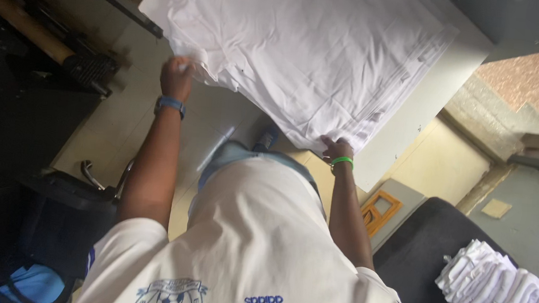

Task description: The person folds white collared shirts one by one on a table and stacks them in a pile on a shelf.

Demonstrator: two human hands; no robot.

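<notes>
**A:** Start closest to the camera. What's there?

**B:** The person's own chest in a white jersey point(255, 253), filling the bottom of the view. Both arms reach out from it toward the white table point(414, 105), which I'll use as the landmark.

**A:** And the hands?

**B:** They are well apart. The right hand point(336, 149), with a green wristband point(342, 161), sits at the table's near edge, its fingers closed on the border of the stack of white cloth point(303, 51). The left hand point(177, 75), with a blue wristband point(170, 104), is off the table's left corner, at the stack's left edge. It looks pinched on the cloth there, though the fingertips are too blurred to be sure.

**A:** Where does the cloth lie?

**B:** Flat on the table, many layers deep, covering most of the top. Its near corner hangs just over the table's edge by the right hand, and the layered edges show along the right side.

**A:** What is below the table?

**B:** Pale floor tiles and the person's blue shoe point(268, 136), just under the near edge. Right of the table's near corner stands a small orange frame point(380, 210).

**A:** Farther out?

**B:** Well to the right of the table, a pile of folded white pieces point(502, 295) rests on a dark surface point(422, 247). Left of the table, beyond the left hand, a dark machine with a brown roller point(23, 20).
</notes>
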